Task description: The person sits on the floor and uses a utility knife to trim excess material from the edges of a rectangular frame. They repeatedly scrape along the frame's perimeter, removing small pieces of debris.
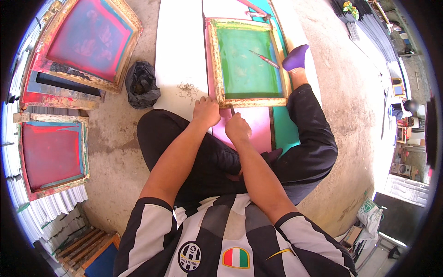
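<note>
Centre of frame: our left hand (206, 112) rests, fingers curled together, on the near corner of the wooden-framed green mesh printing screen (247, 62). Our right hand (237, 129) is fisted on the pink sheet (256, 124) just below it; whether it pinches anything, we cannot tell. A red-handled tool (264, 58) lies on the mesh.

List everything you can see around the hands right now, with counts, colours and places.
green-mesh screen frame: one, wooden, on the floor ahead of the hands
thin red-handled tool: one, lying on the green mesh
pink sheet: one, under the frame's near edge
white board: one, left of the frame
black bag: one, left of the board
red-mesh frames: two clear, stacked at far left
purple sock: one, right of the frame
left hand: grip closed at the frame's near corner
right hand: fist on the pink sheet
</note>
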